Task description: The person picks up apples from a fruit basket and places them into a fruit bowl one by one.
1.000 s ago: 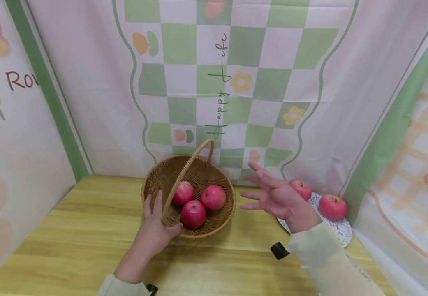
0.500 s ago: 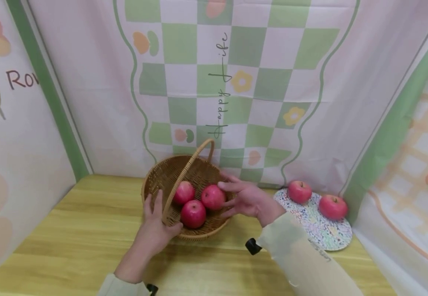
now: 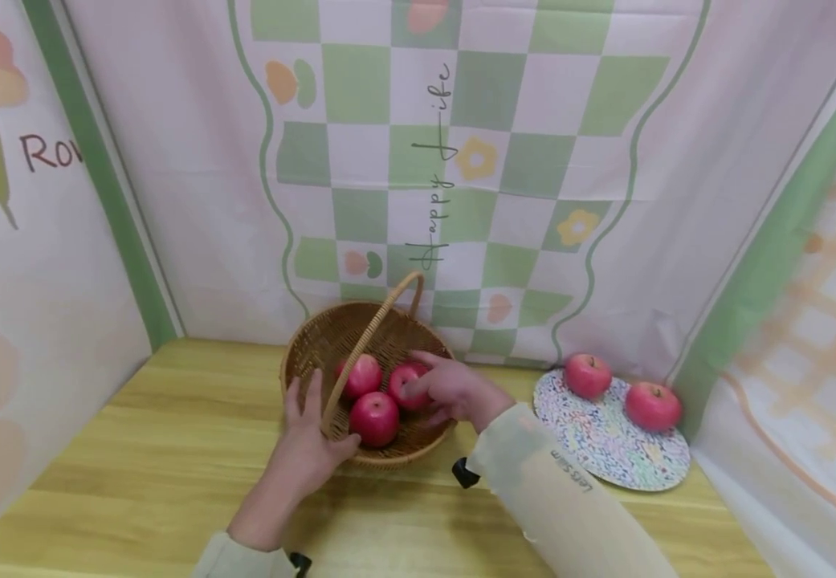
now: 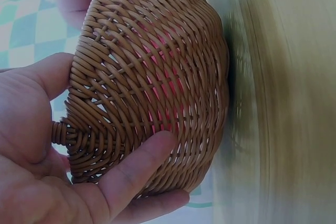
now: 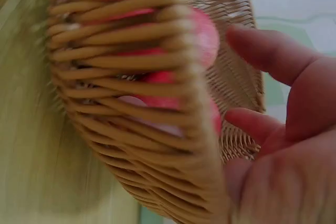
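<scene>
A round wicker basket (image 3: 316,337) with an arched handle stands on the table and holds three red apples: a rear left one (image 3: 363,376), a front one (image 3: 374,419) and a right one (image 3: 405,384). My left hand (image 3: 309,453) holds the basket's rim at the near handle base. In the left wrist view, its fingers (image 4: 139,169) lie along the outer weave. My right hand (image 3: 454,389) reaches over the right rim, its fingers curled about the right apple and partly covering it. Through the weave in the right wrist view, the fingers are partly hidden.
On the right, a speckled oval mat (image 3: 605,449) bears a rear apple (image 3: 588,376) and a front apple (image 3: 653,406). A checked curtain (image 3: 454,201) hangs close behind the basket. The wooden table (image 3: 136,449) extends left and in front.
My right hand has moved left from beside the mat into the basket and onto the right apple, which has shifted slightly left. The left hand keeps its place on the rim.
</scene>
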{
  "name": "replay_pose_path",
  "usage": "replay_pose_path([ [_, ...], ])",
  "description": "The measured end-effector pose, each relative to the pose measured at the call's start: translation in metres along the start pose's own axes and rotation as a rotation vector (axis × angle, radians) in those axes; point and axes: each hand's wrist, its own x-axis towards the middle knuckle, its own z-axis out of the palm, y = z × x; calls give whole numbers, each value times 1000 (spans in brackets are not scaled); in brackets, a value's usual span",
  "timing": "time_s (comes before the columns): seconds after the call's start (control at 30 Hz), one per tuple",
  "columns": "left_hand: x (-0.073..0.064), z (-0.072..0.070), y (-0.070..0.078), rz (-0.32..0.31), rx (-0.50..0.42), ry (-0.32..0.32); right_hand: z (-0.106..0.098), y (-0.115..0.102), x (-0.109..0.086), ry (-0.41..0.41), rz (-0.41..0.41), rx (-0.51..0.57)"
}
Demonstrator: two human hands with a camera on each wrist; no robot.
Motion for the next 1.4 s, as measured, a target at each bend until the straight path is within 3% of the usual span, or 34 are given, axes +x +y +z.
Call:
replay_pose_path([
  [0.23,0,1,2,4,22,8,18,5,9,98,-90,-351],
  [0.5,0,2,1,26,34,12,27,17,22,212,-189,-568],
  [0.7,1,2,0,21,30,15,33,21,26,311,-335,-934],
  [0.77,2,2,0,14,24,12,35,23,27,361,-367,-1013],
  [1.03,2,5,-2,18,25,18,34,29,31,469,-374,-997],
  [1.4,2,5,-4,18,29,28,29,21,32,472,-350,-673],
])
